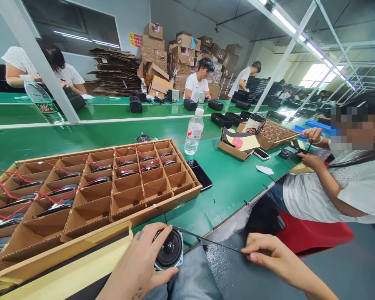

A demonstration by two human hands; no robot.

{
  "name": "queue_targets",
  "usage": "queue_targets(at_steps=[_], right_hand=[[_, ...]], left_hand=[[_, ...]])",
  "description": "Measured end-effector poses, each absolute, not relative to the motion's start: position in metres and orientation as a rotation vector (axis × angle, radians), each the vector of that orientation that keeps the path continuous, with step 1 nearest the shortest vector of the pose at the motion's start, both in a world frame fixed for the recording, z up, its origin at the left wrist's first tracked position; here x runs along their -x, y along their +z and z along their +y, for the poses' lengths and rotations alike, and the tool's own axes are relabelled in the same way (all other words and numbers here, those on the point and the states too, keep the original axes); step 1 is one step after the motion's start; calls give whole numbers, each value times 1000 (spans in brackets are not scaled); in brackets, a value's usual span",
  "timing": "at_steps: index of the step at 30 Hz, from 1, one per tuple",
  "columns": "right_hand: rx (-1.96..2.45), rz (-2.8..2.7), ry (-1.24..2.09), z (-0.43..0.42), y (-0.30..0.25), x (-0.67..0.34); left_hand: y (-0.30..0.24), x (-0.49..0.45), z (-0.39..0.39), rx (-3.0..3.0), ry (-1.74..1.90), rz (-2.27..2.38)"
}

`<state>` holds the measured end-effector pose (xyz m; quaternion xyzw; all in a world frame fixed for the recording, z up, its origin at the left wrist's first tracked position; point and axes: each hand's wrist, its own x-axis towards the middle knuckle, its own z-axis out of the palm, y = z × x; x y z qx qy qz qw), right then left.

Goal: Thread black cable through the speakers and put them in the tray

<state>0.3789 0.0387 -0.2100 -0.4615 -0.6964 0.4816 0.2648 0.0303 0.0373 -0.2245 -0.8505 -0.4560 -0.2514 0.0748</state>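
My left hand (140, 258) is closed around the edge of a small round speaker (169, 250) with a black cone and a metal frame. It sits at the table's front edge, above my lap. A thin black strip (217, 242) runs taut from the speaker's upper rim to my right hand (268, 252), which pinches its far end between thumb and fingers. Behind the speaker, a short red and black wire (165, 214) with a white plug rises towards the cardboard tray. Left of my left hand lie pale yellow sheets (90, 266) with black strip material.
A divided cardboard tray (171, 201) holds several wired speakers. Beside it are a phone (201, 175) and a water bottle (194, 132). To the right, a co-worker (325, 187) handles similar parts near a small open box (237, 152). A red stool (315, 233) stands below.
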Motion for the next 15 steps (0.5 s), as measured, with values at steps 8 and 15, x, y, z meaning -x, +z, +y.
queue_targets(at_steps=[8,15], right_hand=[[1172,-1937,1100,6,-219,-365],[929,-1971,1012,-11,-233,-356]], left_hand=[[-222,-28,37,2607,-597,-1406],[-206,-33,40,2764,-243,-1654]])
